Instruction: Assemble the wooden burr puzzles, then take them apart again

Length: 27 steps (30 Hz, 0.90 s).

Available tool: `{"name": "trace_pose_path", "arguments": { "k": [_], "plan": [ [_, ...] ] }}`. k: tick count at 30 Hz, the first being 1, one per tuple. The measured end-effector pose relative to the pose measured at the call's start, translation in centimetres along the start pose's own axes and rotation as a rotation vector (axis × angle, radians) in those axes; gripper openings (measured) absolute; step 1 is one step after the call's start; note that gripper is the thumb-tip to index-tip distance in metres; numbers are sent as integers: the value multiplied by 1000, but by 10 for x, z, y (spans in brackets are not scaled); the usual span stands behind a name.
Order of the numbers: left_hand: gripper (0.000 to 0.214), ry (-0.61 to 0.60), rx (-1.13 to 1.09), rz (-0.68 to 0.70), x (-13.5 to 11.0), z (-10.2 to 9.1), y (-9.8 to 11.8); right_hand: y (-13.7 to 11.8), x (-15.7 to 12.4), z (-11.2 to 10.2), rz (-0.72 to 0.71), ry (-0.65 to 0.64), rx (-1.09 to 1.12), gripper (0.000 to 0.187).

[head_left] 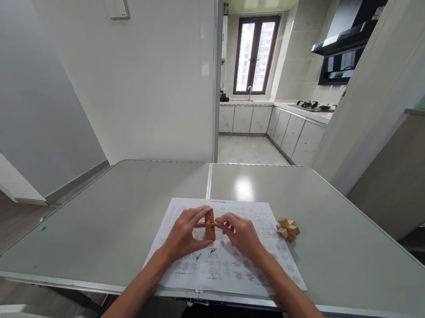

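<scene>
My left hand (185, 232) grips a small wooden interlocking puzzle (210, 225), thumb at its bottom and fingers along its upper left. From the other side, the fingertips of my right hand (241, 233) pinch a part of the same puzzle that sticks out to the right. The puzzle is held above a white instruction sheet (182, 277) printed with rows of small diagrams. My fingers cover some of the wooden pieces. To the right of the sheet's edge, a second wooden burr puzzle (288, 229), star-shaped, rests on the table.
The pale grey folding table (111, 229) has a metal rim and a centre seam. A small teal bit (41, 229) lies near its left edge. Behind stand a white wall (148, 79) and a doorway to a kitchen with cabinets (242, 119).
</scene>
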<state>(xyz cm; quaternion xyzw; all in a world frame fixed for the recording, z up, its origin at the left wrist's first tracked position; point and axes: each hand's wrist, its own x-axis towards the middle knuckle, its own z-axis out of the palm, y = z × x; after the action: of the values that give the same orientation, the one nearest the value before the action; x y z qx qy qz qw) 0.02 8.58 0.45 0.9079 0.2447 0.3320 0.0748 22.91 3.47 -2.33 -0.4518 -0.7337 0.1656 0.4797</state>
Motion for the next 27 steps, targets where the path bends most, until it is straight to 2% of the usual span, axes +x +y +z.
{"name": "trace_pose_path", "arguments": {
  "k": [6,18,27],
  "plan": [
    [92,14,17,-4,0,1,1,2,-1,4,-6,45,-84,18],
    [84,-22,39,-8,1,0,3,-2,0,-6,-1,-75,14,24],
    [87,6,28,-30,2,1,1,4,1,-5,58,-37,21,21]
  ]
}}
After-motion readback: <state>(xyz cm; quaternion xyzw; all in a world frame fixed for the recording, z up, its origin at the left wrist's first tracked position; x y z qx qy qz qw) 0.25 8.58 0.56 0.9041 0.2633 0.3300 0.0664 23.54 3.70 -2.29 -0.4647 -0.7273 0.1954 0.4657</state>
